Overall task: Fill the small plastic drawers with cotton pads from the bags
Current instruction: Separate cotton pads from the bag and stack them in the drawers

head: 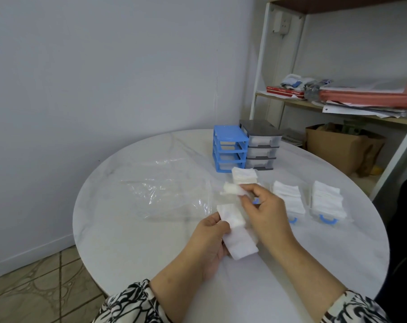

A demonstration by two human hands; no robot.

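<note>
Round white table point(132, 241) fills the lower frame, pale wall behind, tiled floor point(34, 287) at lower left. Empty clear bag point(165, 194) lies crumpled left of centre. Left hand point(207, 243) grips a long stack of cotton pads point(237, 234), fingers wrapped round its lower end. Right hand point(265, 213) pinches a few pads point(231, 190) off the top end. Pads look light, soft and compressible, so they'll likely fan or shed unless squeezed from both flat faces. Blue drawer frame point(229, 148), drawers out, stands at centre top next to the grey drawer unit point(260, 145). Two pulled-out drawers point(288, 201) point(327, 201) at centre right are heaped with pads. Shelving point(337, 106) with papers upper right, cardboard box point(337, 148) below it.
</note>
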